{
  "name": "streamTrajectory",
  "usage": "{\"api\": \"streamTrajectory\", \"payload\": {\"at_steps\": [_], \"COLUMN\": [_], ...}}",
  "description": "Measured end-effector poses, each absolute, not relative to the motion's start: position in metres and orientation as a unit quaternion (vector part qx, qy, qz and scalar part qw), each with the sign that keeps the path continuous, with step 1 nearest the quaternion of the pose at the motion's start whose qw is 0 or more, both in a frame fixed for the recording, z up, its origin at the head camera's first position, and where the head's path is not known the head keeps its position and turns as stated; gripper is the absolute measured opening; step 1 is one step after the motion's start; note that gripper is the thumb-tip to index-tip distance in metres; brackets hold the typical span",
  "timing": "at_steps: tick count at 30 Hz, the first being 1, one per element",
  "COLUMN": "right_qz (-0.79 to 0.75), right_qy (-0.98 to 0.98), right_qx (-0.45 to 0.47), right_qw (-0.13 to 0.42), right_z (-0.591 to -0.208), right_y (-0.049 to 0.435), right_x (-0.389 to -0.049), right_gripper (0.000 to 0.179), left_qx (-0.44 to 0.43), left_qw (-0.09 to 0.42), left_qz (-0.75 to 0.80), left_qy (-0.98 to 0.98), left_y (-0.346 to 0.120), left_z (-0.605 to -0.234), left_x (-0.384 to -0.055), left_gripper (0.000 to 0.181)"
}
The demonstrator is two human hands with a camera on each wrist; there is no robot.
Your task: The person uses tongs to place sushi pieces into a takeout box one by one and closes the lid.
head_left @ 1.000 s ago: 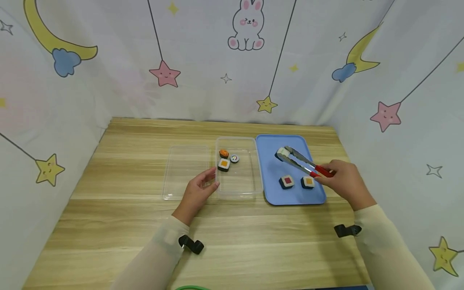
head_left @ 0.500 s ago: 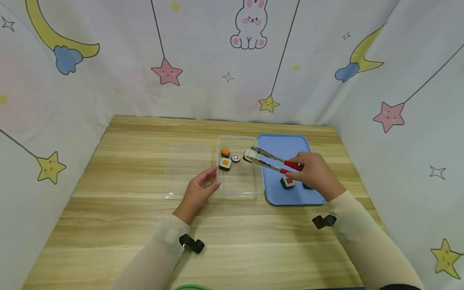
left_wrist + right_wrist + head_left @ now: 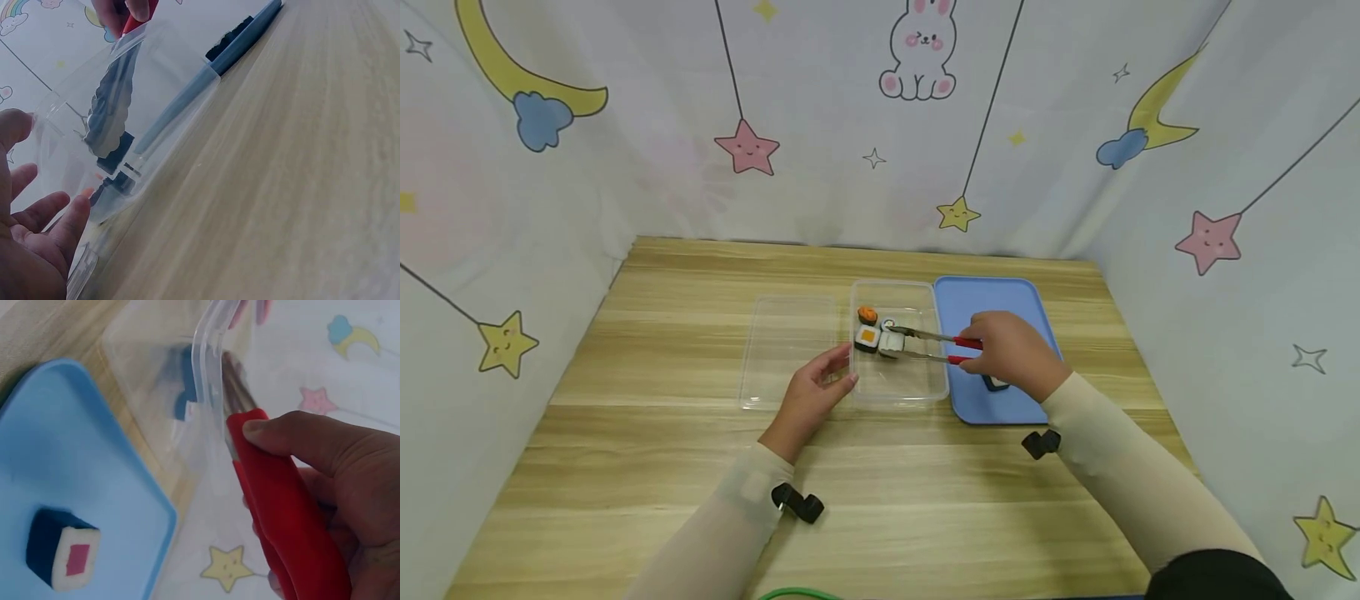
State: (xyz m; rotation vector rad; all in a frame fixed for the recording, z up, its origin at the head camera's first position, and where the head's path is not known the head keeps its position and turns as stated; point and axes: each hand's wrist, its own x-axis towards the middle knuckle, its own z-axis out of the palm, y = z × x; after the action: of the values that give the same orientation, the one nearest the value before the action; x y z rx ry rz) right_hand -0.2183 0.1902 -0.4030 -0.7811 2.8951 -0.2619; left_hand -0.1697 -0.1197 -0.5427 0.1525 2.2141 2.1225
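Note:
My right hand grips the red handles of metal tongs. Their tips pinch a white-and-black toy sushi roll low inside a clear plastic container. Beside it in the container are an orange-topped sushi, a square roll with an orange centre and a small round roll, partly covered by the tongs. My left hand rests its relaxed fingers against the container's left wall. In the left wrist view these fingers are spread, not curled round anything.
A blue tray stands right of the container. On it lies a roll with a red centre, partly hidden in the head view by my right hand. A clear lid lies to the left. Printed cloth surrounds the wooden table.
The tongs have carried the white roll leftward from the blue tray into the container, down beside the other pieces. My left hand has stayed at the container's wall.

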Motion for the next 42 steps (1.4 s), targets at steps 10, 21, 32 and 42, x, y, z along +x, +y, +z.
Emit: {"api": "streamTrajectory", "payload": {"at_steps": [10, 21, 32, 42], "right_qz": [-0.048, -0.071, -0.168, -0.195], "right_qy": [0.967, 0.966, 0.975, 0.979], "right_qx": [-0.241, -0.236, -0.146, -0.067], "right_qw": [0.070, 0.073, 0.010, -0.011], "right_z": [-0.400, -0.393, -0.392, -0.423], "right_y": [0.171, 0.175, 0.258, 0.344], "right_x": [-0.221, -0.221, -0.204, -0.158], "right_gripper": [0.015, 0.016, 0.049, 0.048], "left_qx": [0.055, 0.055, 0.047, 0.048], "left_qw": [0.031, 0.036, 0.041, 0.040], "left_qz": [0.694, 0.697, 0.689, 0.693], "left_qy": [0.718, 0.714, 0.722, 0.719], "left_y": [-0.120, -0.118, -0.118, -0.117], "left_z": [-0.544, -0.542, -0.540, -0.540], "left_x": [-0.171, -0.170, -0.168, -0.168], "left_gripper": [0.055, 0.055, 0.056, 0.055]}}
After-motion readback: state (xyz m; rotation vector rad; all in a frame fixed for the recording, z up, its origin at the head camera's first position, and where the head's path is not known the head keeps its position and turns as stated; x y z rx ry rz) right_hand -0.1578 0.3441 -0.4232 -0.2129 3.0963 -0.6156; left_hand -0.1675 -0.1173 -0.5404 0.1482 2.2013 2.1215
